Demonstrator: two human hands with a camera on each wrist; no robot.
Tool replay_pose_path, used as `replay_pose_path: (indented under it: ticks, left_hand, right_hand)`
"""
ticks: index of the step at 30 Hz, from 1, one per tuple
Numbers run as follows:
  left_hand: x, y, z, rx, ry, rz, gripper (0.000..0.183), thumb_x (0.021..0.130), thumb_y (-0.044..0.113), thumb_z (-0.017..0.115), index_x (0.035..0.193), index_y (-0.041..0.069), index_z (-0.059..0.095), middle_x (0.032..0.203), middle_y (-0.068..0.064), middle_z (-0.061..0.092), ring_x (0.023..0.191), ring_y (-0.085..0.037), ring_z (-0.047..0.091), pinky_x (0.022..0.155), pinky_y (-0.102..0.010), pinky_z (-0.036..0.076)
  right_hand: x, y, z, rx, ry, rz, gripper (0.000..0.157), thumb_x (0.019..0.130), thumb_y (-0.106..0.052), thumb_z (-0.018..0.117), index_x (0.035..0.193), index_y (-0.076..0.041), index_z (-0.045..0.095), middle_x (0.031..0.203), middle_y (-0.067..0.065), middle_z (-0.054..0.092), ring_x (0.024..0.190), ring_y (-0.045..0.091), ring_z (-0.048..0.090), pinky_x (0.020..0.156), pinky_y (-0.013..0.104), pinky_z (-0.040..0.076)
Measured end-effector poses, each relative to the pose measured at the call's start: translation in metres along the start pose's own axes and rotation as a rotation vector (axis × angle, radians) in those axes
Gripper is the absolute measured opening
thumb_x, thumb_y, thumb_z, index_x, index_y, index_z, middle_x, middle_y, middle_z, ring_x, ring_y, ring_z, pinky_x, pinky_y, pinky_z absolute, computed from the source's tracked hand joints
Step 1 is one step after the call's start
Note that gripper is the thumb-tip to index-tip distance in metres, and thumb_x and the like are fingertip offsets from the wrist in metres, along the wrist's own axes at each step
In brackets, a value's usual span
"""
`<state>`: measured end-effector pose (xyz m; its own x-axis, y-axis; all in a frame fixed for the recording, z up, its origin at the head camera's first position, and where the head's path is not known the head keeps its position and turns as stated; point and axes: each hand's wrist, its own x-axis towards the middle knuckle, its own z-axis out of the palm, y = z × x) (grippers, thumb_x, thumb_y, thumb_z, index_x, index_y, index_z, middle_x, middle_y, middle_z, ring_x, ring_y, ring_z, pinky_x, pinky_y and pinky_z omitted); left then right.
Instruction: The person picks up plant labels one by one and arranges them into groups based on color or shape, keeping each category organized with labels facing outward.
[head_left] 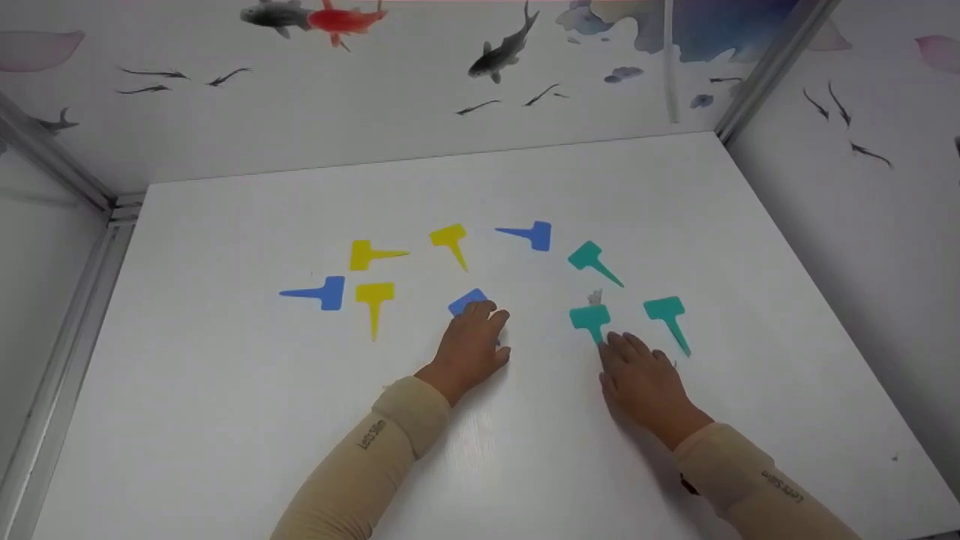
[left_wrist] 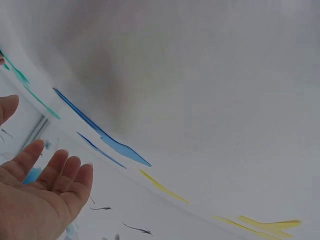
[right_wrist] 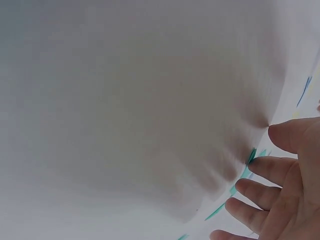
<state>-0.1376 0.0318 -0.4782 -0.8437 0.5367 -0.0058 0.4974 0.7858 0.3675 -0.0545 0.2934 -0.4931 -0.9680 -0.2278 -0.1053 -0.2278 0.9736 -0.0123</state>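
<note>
Hovering over a blue T-shaped tag (head_left: 466,302), a left hand (head_left: 466,349) holds its fingers loosely extended with nothing in their grip, while the right hand (head_left: 645,382), fingers spread and nearly straight, touches the stem of a green tag (head_left: 589,318) with a fingertip. Both pieces lie flat on a white tabletop (head_left: 225,435), loosely arced by yellow tags (head_left: 375,292) and more blue and green ones. Painted fish (head_left: 499,58) decorate the back wall (head_left: 405,97).

On a white table (head_left: 225,450), three yellow tags (head_left: 375,295) are being borne from left to middle, three green tags (head_left: 589,316) at right. Three blue tags (head_left: 331,293) are being supported at left, middle and far side.
</note>
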Motion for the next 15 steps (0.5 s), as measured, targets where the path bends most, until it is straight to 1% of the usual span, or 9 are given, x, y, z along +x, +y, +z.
replay_pose_path:
  ticks: [2, 7, 9, 12, 15]
  left_hand:
    - [-0.001, 0.0, 0.0, -0.002, 0.008, 0.006, 0.046, 0.089, 0.023, 0.066, 0.13, 0.006, 0.055, 0.133, -0.014, 0.052, 0.125, -0.029, 0.047, 0.105, -0.039, 0.041]
    - [-0.003, -0.002, 0.001, 0.022, 0.076, 0.064, 0.043, 0.087, 0.022, 0.069, 0.125, 0.004, 0.058, 0.127, -0.015, 0.055, 0.119, -0.03, 0.05, 0.097, -0.042, 0.046]
    - [-0.004, -0.002, 0.002, 0.028, 0.092, 0.078, 0.043, 0.086, 0.02, 0.069, 0.124, 0.003, 0.059, 0.126, -0.015, 0.056, 0.118, -0.031, 0.051, 0.096, -0.043, 0.047]
    - [-0.003, -0.002, 0.003, 0.019, 0.074, 0.069, 0.043, 0.087, 0.021, 0.068, 0.125, 0.004, 0.058, 0.126, -0.015, 0.056, 0.119, -0.03, 0.051, 0.098, -0.042, 0.046]
    - [-0.001, -0.001, 0.003, 0.009, 0.041, 0.055, 0.045, 0.088, 0.022, 0.067, 0.127, 0.004, 0.057, 0.129, -0.014, 0.055, 0.121, -0.029, 0.049, 0.101, -0.041, 0.043]
  right_hand:
    - [-0.001, 0.002, -0.001, 0.001, 0.001, 0.005, 0.049, 0.096, -0.026, 0.055, 0.136, 0.003, 0.05, 0.14, 0.02, 0.049, 0.131, 0.038, 0.042, 0.097, 0.059, 0.043]
    - [-0.003, 0.01, -0.001, -0.007, 0.022, 0.016, 0.047, 0.095, -0.024, 0.056, 0.134, 0.003, 0.053, 0.138, 0.021, 0.051, 0.128, 0.038, 0.045, 0.095, 0.058, 0.045]
    - [-0.003, 0.012, 0.0, -0.003, 0.025, 0.023, 0.047, 0.095, -0.024, 0.056, 0.133, 0.003, 0.053, 0.137, 0.021, 0.052, 0.128, 0.038, 0.046, 0.094, 0.058, 0.045]
    - [-0.004, 0.015, 0.002, 0.009, 0.011, 0.035, 0.048, 0.096, -0.025, 0.055, 0.135, 0.003, 0.051, 0.138, 0.021, 0.05, 0.128, 0.039, 0.045, 0.095, 0.059, 0.044]
    - [-0.004, 0.017, 0.001, 0.014, -0.006, 0.043, 0.049, 0.097, -0.026, 0.054, 0.136, 0.003, 0.049, 0.139, 0.021, 0.049, 0.129, 0.04, 0.043, 0.096, 0.06, 0.043]
